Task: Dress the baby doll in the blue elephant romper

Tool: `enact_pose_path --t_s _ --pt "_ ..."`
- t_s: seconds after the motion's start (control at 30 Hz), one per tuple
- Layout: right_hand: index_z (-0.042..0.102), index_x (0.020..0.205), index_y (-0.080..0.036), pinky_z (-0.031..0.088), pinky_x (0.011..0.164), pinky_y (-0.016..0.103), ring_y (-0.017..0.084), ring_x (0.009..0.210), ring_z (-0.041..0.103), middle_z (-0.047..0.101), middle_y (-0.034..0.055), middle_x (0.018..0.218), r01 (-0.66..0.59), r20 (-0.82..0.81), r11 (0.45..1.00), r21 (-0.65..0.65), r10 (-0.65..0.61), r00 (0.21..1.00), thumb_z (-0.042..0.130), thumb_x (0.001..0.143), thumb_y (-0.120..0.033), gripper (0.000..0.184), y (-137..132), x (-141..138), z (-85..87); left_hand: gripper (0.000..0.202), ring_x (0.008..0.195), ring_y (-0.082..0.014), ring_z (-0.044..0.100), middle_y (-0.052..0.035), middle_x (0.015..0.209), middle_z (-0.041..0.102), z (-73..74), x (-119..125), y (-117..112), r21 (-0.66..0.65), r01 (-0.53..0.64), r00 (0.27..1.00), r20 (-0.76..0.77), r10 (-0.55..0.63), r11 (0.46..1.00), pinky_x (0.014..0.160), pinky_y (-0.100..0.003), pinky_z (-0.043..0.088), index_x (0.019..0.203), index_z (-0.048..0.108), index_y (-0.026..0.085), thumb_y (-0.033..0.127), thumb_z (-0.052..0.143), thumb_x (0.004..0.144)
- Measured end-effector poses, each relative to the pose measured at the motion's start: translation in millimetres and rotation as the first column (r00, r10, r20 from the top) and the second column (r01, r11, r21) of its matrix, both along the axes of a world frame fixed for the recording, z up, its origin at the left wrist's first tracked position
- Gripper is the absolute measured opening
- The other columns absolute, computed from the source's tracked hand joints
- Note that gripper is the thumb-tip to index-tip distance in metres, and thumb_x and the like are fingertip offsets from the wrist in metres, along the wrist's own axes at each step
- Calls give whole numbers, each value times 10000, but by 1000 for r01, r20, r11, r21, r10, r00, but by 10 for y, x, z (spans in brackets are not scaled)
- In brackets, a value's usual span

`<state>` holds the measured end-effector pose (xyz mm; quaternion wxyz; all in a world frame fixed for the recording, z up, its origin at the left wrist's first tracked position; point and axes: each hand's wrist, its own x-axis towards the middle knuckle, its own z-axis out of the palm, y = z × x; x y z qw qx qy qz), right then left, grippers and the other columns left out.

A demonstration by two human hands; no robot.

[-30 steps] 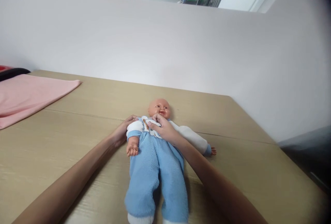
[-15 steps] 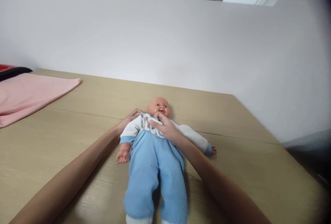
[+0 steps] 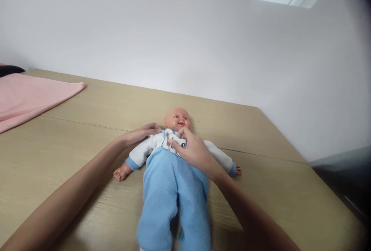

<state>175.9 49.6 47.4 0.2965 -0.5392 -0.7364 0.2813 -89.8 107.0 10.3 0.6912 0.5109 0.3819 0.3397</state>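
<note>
A baby doll (image 3: pixel 177 118) lies on its back, head away from me. It wears light blue fleecy overalls (image 3: pixel 162 193) over a white top with blue cuffs; a cartoon animal decorates the bib (image 3: pixel 170 137). At the doll's shoulder on the left, my left hand (image 3: pixel 142 133) has its fingertips closed on the overalls' strap. My right hand (image 3: pixel 197 152) rests over the other side of the chest, fingers curled at the bib's upper edge and thumb lying on the print. Its fingertips are partly hidden, and it covers part of the bib.
The doll lies on a brown table (image 3: pixel 261 200) with a seam across it. A pink cloth (image 3: pixel 34 94) is spread at the left, with a black object (image 3: pixel 10 70) behind it. A white wall (image 3: pixel 179 42) rises along the table's far edge.
The doll's arm on the left has swung outward. My left wrist has shifted left, its fingertips staying at the shoulder. My right hand has moved slightly right and down. The view has shifted slightly.
</note>
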Motion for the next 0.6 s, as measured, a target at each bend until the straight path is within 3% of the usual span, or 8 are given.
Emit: enact_pose_path --t_s 0.13,0.3,0.37,0.47,0.6 --pt "675 1137 -258 433 831 402 368 1046 740 817 127 1140 1 171 1000 -31 4 985 760 1050 -613 375 -61 76 145 362 1011 -262 681 -56 1056 768 142 -191 -60 192 32 961 -277 22 981 865 -310 565 1026 815 227 528 938 867" --pt "660 989 -265 410 756 380 310 899 704 804 91 1004 -21 174 999 -36 27 984 702 1090 -589 342 -20 63 126 350 814 -230 682 -40 912 784 171 -196 -98 169 72 941 -340 -10 983 657 -253 503 1014 860 221 428 1007 774" --pt "658 985 -263 408 761 380 303 895 696 797 88 996 -25 172 999 -29 30 985 690 1097 -578 336 -7 50 91 351 881 -268 750 -79 1001 844 150 -164 -96 143 96 951 -304 -48 985 710 -273 563 1040 890 222 405 1000 761" --pt "682 1036 -255 407 776 385 307 927 699 801 91 1038 -41 174 999 -35 46 984 675 1102 -595 346 21 52 38 448 1124 -346 805 -112 1246 880 120 -148 -87 151 106 944 -327 -52 983 878 -338 631 1163 913 267 388 1001 740" --pt "725 1093 -243 427 783 389 303 916 707 815 89 1058 -44 165 997 -57 53 985 682 1093 -607 367 58 96 32 449 1138 -350 816 -101 1273 878 82 -154 -82 215 113 923 -384 -22 970 914 -355 631 1189 912 289 323 973 746"
